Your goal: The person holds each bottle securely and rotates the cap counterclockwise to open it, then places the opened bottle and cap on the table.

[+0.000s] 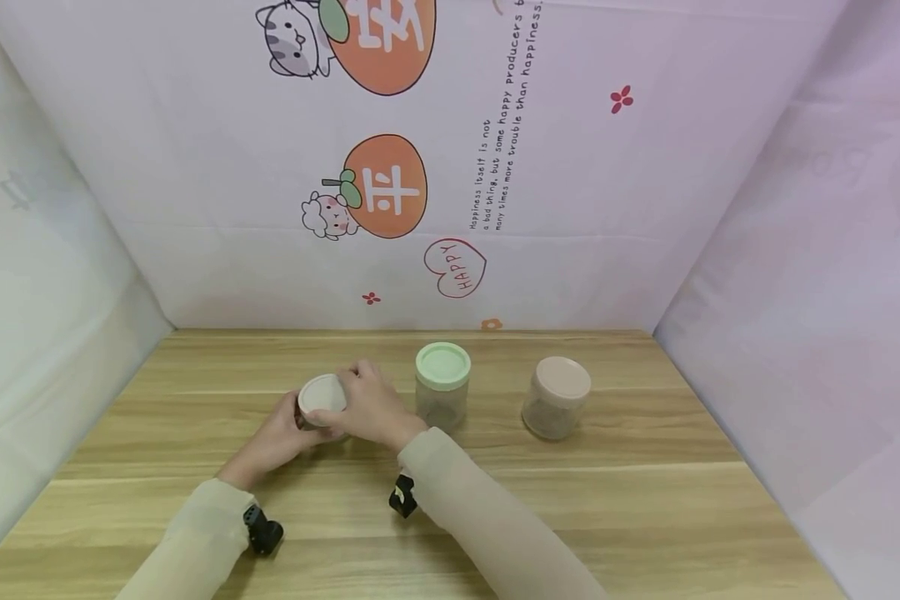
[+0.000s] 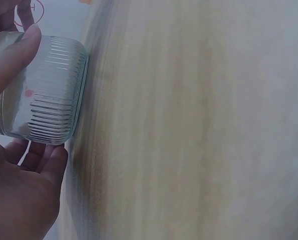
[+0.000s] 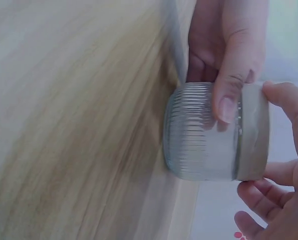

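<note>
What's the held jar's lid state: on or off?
On: the pale lid caps the ribbed glass jar in the right wrist view; tightness cannot be told.

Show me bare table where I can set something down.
Bare wood lies between the rightmost jar and the right wall, in front of that jar beside the right sleeve, and left of the left hand. It is crowded where that hand and the right hand hold the pale-lidded jar, near the green-lidded jar.

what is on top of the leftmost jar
A pale lid sits on that jar. In the head view, the right grip covers the lid's right edge, so that part cannot be seen there.
</note>
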